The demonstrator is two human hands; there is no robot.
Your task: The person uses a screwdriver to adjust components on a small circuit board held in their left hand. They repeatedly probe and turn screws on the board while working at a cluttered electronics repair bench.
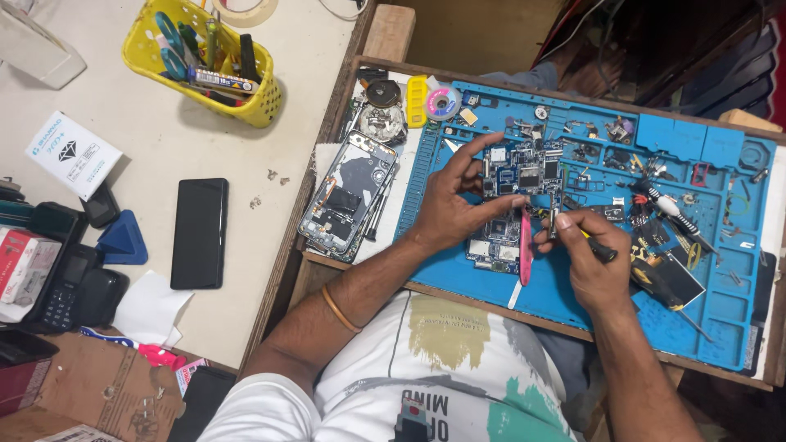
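A blue circuit board with several chips lies on a blue repair mat. My left hand grips the board, thumb and fingers around its left side. My right hand holds a thin dark-handled tool, its tip down at the board's lower right edge. A pink flat pry tool stands between the two hands, leaning against the board. A second board piece lies under my left hand.
An opened phone frame lies left of the mat. A black phone, a yellow tool basket, a white box and a blue triangle pick sit on the left table. Small parts and screws fill the mat's trays.
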